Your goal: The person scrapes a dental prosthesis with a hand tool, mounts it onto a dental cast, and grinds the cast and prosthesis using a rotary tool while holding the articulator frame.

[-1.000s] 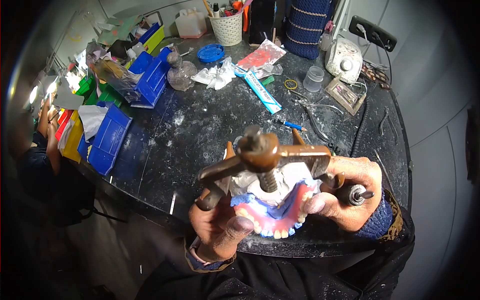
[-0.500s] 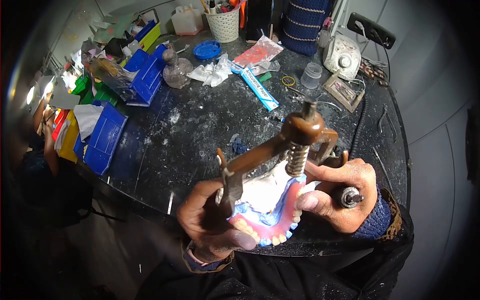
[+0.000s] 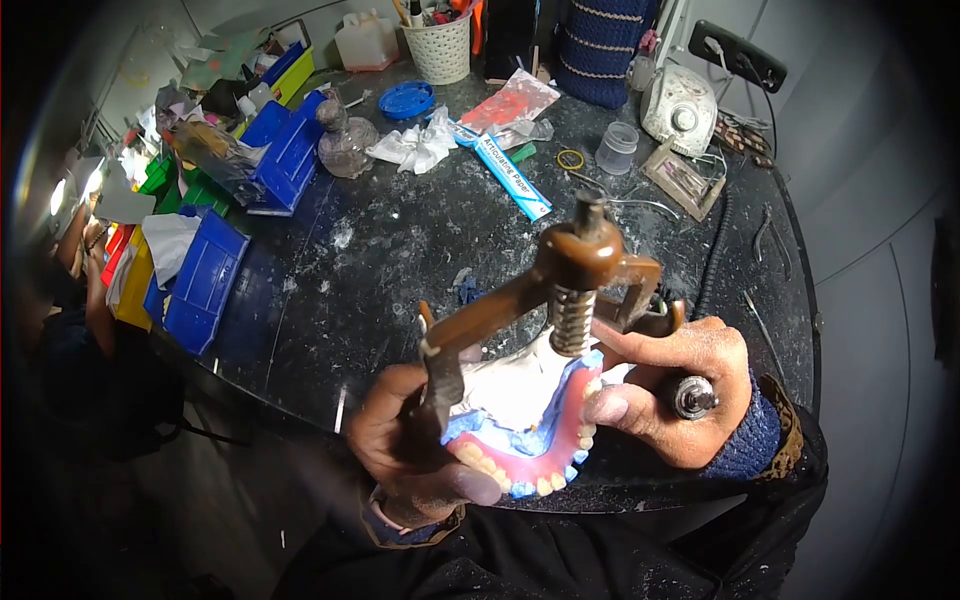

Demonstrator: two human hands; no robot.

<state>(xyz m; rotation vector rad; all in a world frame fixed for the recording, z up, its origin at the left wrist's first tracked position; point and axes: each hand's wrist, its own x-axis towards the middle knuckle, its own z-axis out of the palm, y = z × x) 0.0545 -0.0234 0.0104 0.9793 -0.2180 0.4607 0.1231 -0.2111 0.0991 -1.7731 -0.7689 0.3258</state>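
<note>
A brown metal articulator (image 3: 500, 305) with a spring at its top is held between both hands. It carries a white plaster model (image 3: 505, 388) and a pink denture (image 3: 540, 462) whose pale teeth have blue marks; more blue material lines its inner edge. My left hand (image 3: 410, 455) grips the articulator and denture on the left, thumb under the front teeth. On the right, my right hand (image 3: 680, 385) pinches the denture's side with thumb and index finger. A metal handpiece (image 3: 695, 398) pokes out between its curled fingers.
Blue bins (image 3: 205, 280) stand at the left. Farther back are an articulating paper packet (image 3: 510, 175), crumpled tissue (image 3: 415, 142), a blue lid (image 3: 407, 99), a clear cup (image 3: 618, 148) and a white control box (image 3: 680, 112). A co-worker's arm (image 3: 98, 290) shows at far left.
The articulator has turned and tilted, with its spring now more upright and the denture's front facing lower. Both hands have shifted slightly left with it.
</note>
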